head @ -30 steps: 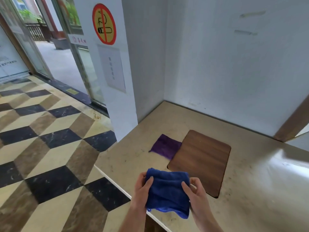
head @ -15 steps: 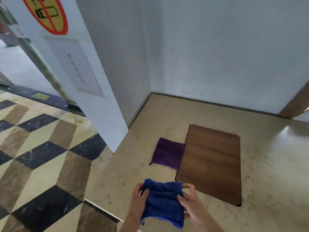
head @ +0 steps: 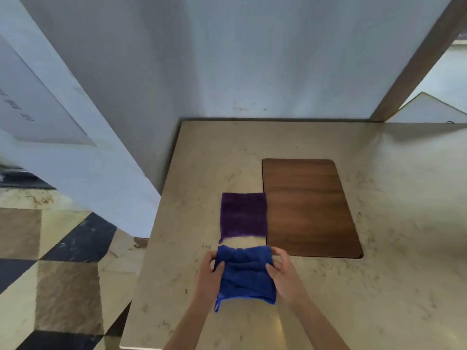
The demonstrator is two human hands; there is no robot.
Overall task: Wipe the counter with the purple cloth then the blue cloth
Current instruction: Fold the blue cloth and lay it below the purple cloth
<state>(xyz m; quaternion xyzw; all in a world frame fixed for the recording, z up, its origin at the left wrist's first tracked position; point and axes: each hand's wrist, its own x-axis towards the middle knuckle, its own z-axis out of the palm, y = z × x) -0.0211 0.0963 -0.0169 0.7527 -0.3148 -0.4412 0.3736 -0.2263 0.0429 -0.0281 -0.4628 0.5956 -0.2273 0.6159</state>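
A folded blue cloth [head: 246, 276] is held over the beige stone counter [head: 353, 299], near its front. My left hand [head: 211, 274] grips the cloth's left edge and my right hand [head: 283, 272] grips its right edge. Its far edge touches or nearly touches the counter; I cannot tell which. A small loop hangs from its near left corner. Just beyond it a purple cloth [head: 243, 214] lies flat and square on the counter, untouched, its right edge against a wooden board.
A brown wooden board [head: 308, 208] lies flat to the right of the purple cloth. White walls [head: 252, 59] close the counter at the back and left. The counter's left edge drops to a checkered floor [head: 50, 274]. A slanted wooden post [head: 414, 59] stands at the back right.
The view has tilted down and moved over the counter. Both hands have carried the blue cloth forward, from the counter's front edge to just short of the purple cloth.
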